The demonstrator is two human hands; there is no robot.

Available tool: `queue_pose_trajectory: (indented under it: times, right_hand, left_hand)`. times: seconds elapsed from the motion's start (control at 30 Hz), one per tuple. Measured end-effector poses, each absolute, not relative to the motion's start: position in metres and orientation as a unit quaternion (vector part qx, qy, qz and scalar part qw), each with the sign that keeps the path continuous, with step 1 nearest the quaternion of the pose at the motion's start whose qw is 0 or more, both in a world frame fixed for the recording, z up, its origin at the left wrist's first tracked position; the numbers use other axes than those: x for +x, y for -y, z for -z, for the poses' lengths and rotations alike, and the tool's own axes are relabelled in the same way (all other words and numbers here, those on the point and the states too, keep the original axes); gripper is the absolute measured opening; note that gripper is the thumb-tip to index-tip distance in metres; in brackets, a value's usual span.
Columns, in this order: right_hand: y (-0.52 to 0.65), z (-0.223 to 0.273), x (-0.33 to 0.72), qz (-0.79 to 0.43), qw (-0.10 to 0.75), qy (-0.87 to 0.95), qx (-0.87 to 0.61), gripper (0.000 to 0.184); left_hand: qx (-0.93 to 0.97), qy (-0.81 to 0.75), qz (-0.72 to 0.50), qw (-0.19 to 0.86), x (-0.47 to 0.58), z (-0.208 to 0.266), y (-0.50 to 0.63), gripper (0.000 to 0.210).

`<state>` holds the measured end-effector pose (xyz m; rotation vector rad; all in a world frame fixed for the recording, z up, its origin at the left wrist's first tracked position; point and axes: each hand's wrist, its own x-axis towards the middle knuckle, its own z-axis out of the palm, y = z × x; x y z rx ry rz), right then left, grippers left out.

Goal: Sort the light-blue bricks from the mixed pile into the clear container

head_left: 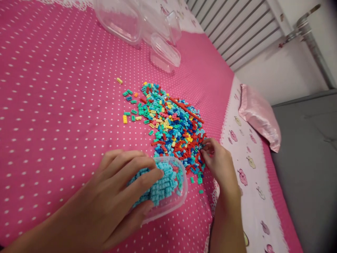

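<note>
My left hand (126,186) lies over a clear plastic container (181,203), its fingers apart and bent above the contents. Light blue toy building bricks (164,188) fill much of that container, with a few green and red ones along its far side. My hand hides the container's left part. At the right edge of a loose pile of mixed toy building bricks (171,123), my right hand (214,158) is closed in a pinch. A small bluish brick shows at its fingertips, partly hidden. Red, blue, green and yellow bricks make up the pile.
A long red stick (185,109) lies on the pile. Farther back are a large clear tub (119,21) and a smaller clear container (165,52) on the pink dotted cloth (65,88). To the right are a pink pillow (259,114), a grey headboard (305,147) and a radiator (237,28).
</note>
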<state>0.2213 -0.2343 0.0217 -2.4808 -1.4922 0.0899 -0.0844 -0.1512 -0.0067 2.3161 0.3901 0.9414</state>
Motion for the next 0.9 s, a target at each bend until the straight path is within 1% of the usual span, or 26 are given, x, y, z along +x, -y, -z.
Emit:
queue_pose_trajectory:
  times: [0.1, 0.2, 0.33, 0.4, 0.47, 0.63, 0.8, 0.9]
  right_hand:
    - [0.235, -0.03, 0.221, -0.025, 0.149, 0.502, -0.851, 0.02]
    - [0.238, -0.043, 0.214, -0.029, 0.188, 0.506, -0.842, 0.018]
    - [0.243, -0.061, 0.187, -0.103, 0.273, 0.55, -0.783, 0.013]
    - [0.243, -0.069, 0.169, -0.145, 0.297, 0.58, -0.744, 0.01]
    - [0.245, -0.076, 0.151, -0.163, 0.29, 0.606, -0.722, 0.012]
    - [0.253, -0.085, 0.116, -0.186, 0.236, 0.677, -0.672, 0.03]
    - [0.258, -0.083, 0.105, -0.267, 0.188, 0.69, -0.646, 0.028]
    - [0.259, -0.079, 0.106, -0.285, 0.154, 0.696, -0.641, 0.035]
  left_hand:
    - [0.875, -0.145, -0.352, 0.298, -0.085, 0.006, 0.151, 0.03]
    - [0.88, -0.139, -0.345, 0.295, -0.086, 0.006, 0.15, 0.03]
    - [0.892, -0.131, -0.321, 0.289, -0.088, 0.005, 0.148, 0.031]
    - [0.894, -0.133, -0.313, 0.29, -0.089, 0.005, 0.148, 0.032]
    - [0.89, -0.143, -0.314, 0.298, -0.089, 0.004, 0.149, 0.033]
    - [0.892, -0.141, -0.314, 0.292, -0.09, 0.001, 0.148, 0.034]
    - [0.892, -0.137, -0.324, 0.285, -0.089, 0.0, 0.147, 0.031]
    - [0.888, -0.136, -0.329, 0.291, -0.088, 0.001, 0.148, 0.03]
